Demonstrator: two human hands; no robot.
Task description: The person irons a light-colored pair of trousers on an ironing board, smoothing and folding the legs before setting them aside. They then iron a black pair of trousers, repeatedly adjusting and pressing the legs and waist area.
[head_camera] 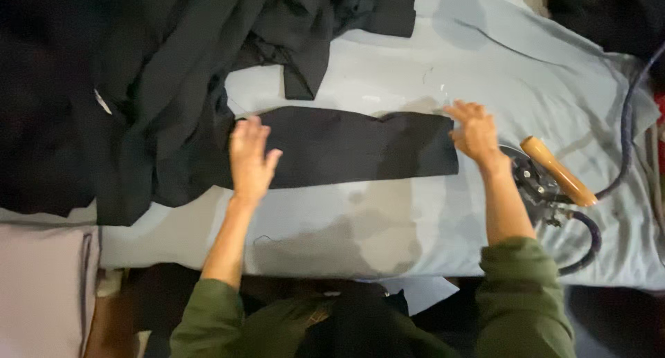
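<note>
Black fabric strip (346, 146) lies flat mid-board on the pale ironing cover (388, 219). Left hand (251, 158) presses its left end, palm flat, fingers spread, grasping nothing. Right hand (474, 131), also unclenched, pins the right edge, likely keeping it taut. Iron (547, 174) is parked near the right edge.

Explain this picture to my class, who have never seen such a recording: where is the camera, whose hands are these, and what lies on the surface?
The single picture comes from a camera worn on a person's head, looking down at their own two bare hands; no machine is at work. The surface is a padded ironing table covered in pale blue cloth. On it lies a flat black strip of fabric. The left hand rests open on its left end, and the right hand touches its right end; neither has closed its grip on it. Beside the right hand sits a steam iron with a wooden handle and a dark hose. A heap of dark garments fills the upper left.
</note>
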